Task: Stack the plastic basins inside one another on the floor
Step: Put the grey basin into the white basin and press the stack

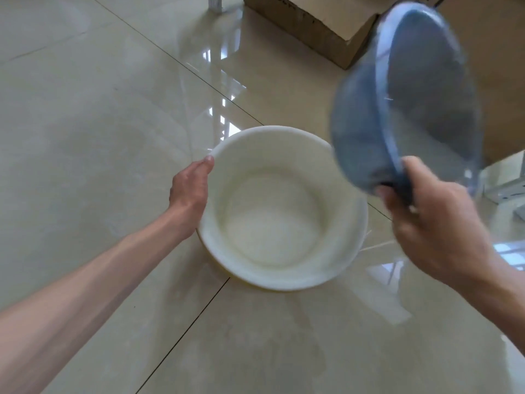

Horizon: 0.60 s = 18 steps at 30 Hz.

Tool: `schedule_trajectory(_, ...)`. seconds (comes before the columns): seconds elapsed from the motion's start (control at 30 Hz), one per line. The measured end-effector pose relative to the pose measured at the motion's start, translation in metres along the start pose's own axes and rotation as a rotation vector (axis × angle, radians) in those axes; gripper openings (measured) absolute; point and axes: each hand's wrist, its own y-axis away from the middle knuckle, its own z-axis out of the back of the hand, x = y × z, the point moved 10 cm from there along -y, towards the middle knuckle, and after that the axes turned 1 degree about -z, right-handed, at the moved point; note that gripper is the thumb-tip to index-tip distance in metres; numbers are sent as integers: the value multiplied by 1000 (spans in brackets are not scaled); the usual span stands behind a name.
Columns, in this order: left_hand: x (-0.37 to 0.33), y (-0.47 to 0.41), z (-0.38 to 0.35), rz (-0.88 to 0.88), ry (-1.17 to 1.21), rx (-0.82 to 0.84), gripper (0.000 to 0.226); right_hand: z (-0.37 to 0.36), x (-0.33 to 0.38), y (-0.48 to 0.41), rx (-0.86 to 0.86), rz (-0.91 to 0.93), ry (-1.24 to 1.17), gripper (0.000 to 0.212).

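Observation:
A white plastic basin point(284, 268) stands upright on the glossy tiled floor in the middle of the view. My left hand point(189, 193) grips its left rim, thumb on the edge. A blue plastic basin point(409, 95) hangs in the air at the upper right, tilted steeply on its side and blurred by motion. My right hand point(434, 223) holds it by its lower rim, thumb on the inside. The blue basin is above and to the right of the white one, apart from it.
A cardboard box point(318, 24) lies on the floor at the back. A metal leg point(216, 2) stands left of it. White metal parts point(508, 189) sit at the right edge. Beige tiles point(85, 123) stretch to the left and front.

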Motion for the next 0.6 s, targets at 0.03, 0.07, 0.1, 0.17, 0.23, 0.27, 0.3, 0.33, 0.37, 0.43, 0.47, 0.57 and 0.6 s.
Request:
schedule_trajectory(0.03,4,1,0,55,75,7,38,-6,30,-1,75,136,37,23)
schedule_trajectory(0.07,7,1,-2,114,170,36,47,-19,54,1,162,252,57,30)
schedule_trajectory(0.1,11,-1,-2,163,263,66,54,-37,72,7,265,345,65,35)
schedule_trajectory(0.17,15,-8,3,243,382,96,60,-83,93,24,480,473,107,38)
schedule_trajectory(0.23,15,-14,13,276,390,112,77,-132,93,41,651,527,184,33)
schedule_trajectory(0.27,12,-17,17,272,359,122,81,-151,91,47,700,534,203,30)
schedule_trajectory(0.3,6,-17,16,251,317,163,82,-165,90,52,732,537,211,28)
schedule_trajectory(0.33,-2,-15,13,223,252,209,80,-175,88,55,745,541,191,27)
schedule_trajectory(0.37,-11,-10,9,180,177,253,77,-180,88,54,741,533,136,24)
schedule_trajectory(0.43,-28,2,-1,74,15,301,60,-182,75,46,779,407,-35,31)
schedule_trajectory(0.47,-33,7,-5,14,-54,298,51,-183,64,44,858,292,-114,47)
schedule_trajectory(0.57,-40,13,-14,-149,-229,226,33,-168,43,49,1007,55,-317,82)
schedule_trajectory(0.6,-40,16,-15,-172,-293,197,33,-158,41,45,949,64,-355,81)
